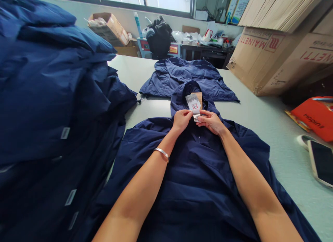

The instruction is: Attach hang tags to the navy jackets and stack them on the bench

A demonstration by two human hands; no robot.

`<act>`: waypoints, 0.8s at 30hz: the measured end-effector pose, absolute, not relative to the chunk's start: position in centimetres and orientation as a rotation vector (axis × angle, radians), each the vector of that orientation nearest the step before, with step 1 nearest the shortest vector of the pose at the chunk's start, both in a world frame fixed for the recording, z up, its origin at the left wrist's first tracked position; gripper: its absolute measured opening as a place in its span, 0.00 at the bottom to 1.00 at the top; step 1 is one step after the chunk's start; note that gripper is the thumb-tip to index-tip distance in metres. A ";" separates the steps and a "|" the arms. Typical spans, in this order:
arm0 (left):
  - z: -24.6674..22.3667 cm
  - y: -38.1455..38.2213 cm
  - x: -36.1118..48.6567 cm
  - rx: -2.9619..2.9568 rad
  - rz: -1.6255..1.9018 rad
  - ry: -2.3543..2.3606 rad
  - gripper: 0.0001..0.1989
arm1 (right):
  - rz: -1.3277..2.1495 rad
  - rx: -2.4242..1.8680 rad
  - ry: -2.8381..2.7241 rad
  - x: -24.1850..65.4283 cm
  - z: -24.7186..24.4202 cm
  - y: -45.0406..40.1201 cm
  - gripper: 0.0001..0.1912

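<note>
A navy hooded jacket (pixel 197 172) lies spread out in front of me, its hood (pixel 178 100) pointing away. Over the hood opening rest a grey-and-white hang tag (pixel 193 100) and a brown card (pixel 199 98) partly behind it. Just below them, my left hand (pixel 182 120) pinches the left side of a small white label (pixel 196 113) between thumb and finger. My right hand (pixel 211 122) has its fingers closed on the label's other side. Both wrists hover above the jacket's neck area.
Piled navy garments (pixel 52 79) rise high on the left. Another folded navy garment (pixel 187 75) lies beyond the hood. On the right are large cardboard boxes (pixel 262 58), an orange packet (pixel 314 117), a tape roll (pixel 303 141) and a phone (pixel 322 162).
</note>
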State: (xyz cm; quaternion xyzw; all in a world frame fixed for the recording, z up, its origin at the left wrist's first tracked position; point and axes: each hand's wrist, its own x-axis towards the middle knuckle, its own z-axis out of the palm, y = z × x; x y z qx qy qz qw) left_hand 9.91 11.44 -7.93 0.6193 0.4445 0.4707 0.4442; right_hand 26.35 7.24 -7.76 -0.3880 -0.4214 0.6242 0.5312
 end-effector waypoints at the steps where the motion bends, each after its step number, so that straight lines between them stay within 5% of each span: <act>1: -8.0 11.5 9.9 1.539 1.168 1.102 0.09 | 1.487 -0.932 -1.004 26.3 -7.7 7.2 0.27; 24: -7.0 10.6 10.0 1.510 1.100 0.996 0.16 | 1.474 -0.997 -0.998 26.2 -7.7 7.5 0.18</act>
